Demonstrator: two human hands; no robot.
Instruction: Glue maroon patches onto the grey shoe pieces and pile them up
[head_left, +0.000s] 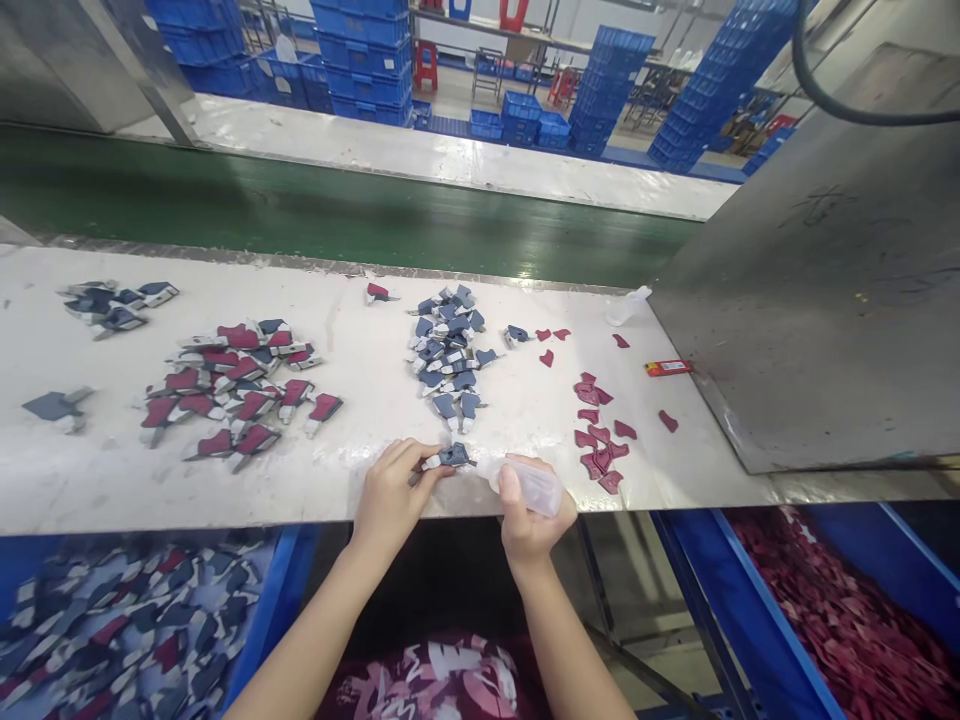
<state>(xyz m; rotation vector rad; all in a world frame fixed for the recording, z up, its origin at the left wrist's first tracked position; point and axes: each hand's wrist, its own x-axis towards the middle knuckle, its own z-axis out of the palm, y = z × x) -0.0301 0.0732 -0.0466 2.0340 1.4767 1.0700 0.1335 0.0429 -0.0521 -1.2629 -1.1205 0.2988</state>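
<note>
Pinched firmly between the thumb and fingertips of our left hand (395, 487) is a dark blue piece (454, 455), the gap no wider than the piece itself. We hold it just in from the near edge of the tabletop (364, 380), about midway along, its long axis roughly following that edge, the pale end toward the left and the dark end toward the right. Our right hand (536, 530) wraps round a translucent bottle (536, 487), thumb on top, nozzle aimed left at the piece. We cannot tell whether the tip touches it, since the nozzle fades into the white surface. Our left fingertips cover part of the pale end, and the fingers under the bottle are mostly hidden. Beyond the piece, toward the far edge, dark pieces (456, 326) overlap, so single outlines are hard to separate; flat red pieces (600, 458) lie to the right. Both blue bins (289, 570) below the near edge are cut off by the view.
</note>
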